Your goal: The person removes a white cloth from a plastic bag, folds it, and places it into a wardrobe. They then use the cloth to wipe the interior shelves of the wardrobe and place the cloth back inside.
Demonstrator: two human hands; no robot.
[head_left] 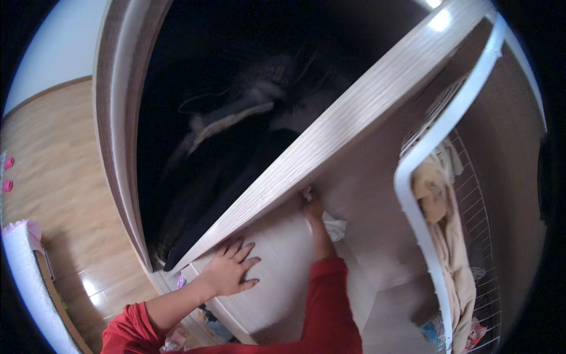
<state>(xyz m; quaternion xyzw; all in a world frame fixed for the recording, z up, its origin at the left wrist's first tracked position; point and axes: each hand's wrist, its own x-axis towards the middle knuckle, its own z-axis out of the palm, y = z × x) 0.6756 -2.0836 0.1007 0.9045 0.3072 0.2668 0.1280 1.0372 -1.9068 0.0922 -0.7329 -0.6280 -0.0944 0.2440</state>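
Pressing flat, fingers spread — left hand point(232, 268) on wardrobe door point(348, 118); right hand point(313, 207) half hidden, grip on white cloth point(333, 227) unclear.

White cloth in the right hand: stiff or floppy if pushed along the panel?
Probably floppy: the white cloth bunches in loose folds under the right hand. Likely light, since it hangs crumpled from the grip. It may drag rather than slide on the wooden panel.

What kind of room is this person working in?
Probably a bedroom at home: a wardrobe with dark clothes hanging inside, a white wire rack holding garments, and a wood floor.
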